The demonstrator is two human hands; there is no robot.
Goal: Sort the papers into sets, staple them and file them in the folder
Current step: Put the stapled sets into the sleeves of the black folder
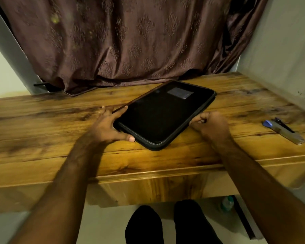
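Black folder, closed, zip-type edge, lies flat near the middle of the wooden table, turned at an angle so one rounded corner points toward the near edge. A pale rectangular label sits on its far part. Left hand holds the folder's left corner: thumb stretched along the near-left edge, fingers spread wide along the far-left edge, touching it. Right hand is at the folder's near-right edge, fingers curled tight in a pinch at the rim; what exactly is pinched is too small to tell, possibly a zip pull. Stapler, metal with a blue end, lies on the table well to the right of the folder, apart from both hands. A brown patterned curtain hangs behind the table's far edge, its hem resting on the wood. Below the table: two feet in black socks on a pale floor, and a bottle to their right, blurred.
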